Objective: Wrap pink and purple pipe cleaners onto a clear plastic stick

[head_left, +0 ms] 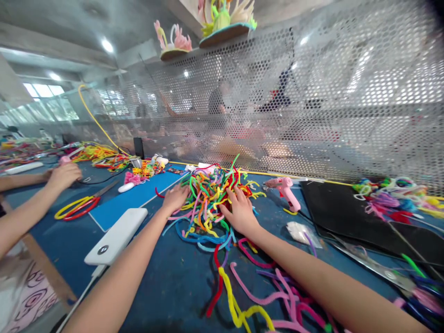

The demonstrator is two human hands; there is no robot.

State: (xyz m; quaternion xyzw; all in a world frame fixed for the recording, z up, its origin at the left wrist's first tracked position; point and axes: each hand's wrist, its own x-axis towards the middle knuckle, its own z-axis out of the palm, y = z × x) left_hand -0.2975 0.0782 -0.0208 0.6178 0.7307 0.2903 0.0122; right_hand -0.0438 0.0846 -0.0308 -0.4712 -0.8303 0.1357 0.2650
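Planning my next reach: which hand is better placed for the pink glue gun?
Probably the right hand: it is at the side of the pipe-cleaner pile nearer the pink glue gun; the left hand is opposite.

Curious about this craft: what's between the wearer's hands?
In the head view, a tangled heap of colourful pipe cleaners lies between the left hand and right hand.

Pipe-cleaner heap (207,200) on table (169,291); power bank (120,231) left, glue gun (287,193) right, screen (333,115) behind.
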